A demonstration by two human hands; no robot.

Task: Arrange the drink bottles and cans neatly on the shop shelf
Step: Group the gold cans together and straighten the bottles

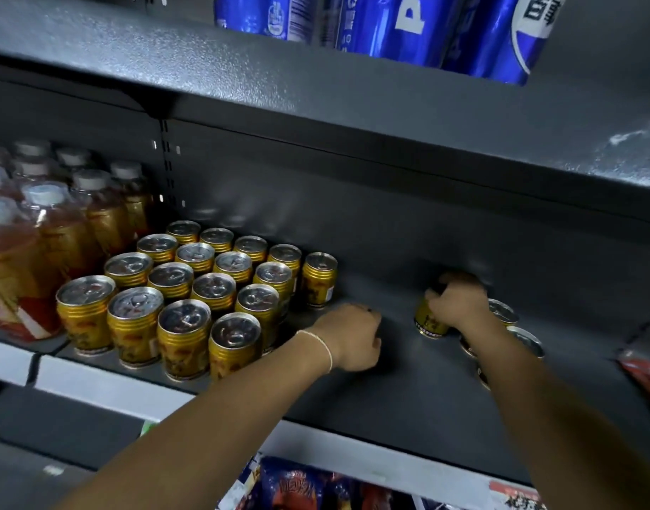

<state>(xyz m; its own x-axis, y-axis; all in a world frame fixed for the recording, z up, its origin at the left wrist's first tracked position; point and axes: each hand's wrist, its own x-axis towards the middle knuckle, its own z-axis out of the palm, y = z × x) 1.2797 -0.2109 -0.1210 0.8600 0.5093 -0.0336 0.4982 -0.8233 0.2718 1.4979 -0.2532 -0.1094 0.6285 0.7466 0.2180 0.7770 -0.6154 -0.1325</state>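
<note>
Cans (pixel 191 288) stand in a block on the shelf (pixel 389 392). Well right of them, the right hand (pixel 459 307) grasps one gold can (pixel 430 322). Just beside them rests the left hand (pixel 349 338), fingers clenched and empty.

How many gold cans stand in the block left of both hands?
17 gold cans: front three rows of four, back row of five, all upright left of the left hand. None looks hidden.

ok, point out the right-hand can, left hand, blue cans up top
gold can (pixel 428 322), head view, lower side below the fingers.
left hand (pixel 351 336), head view, back of hand.
blue cans (pixel 375 25), head view, side of middle can.
</note>
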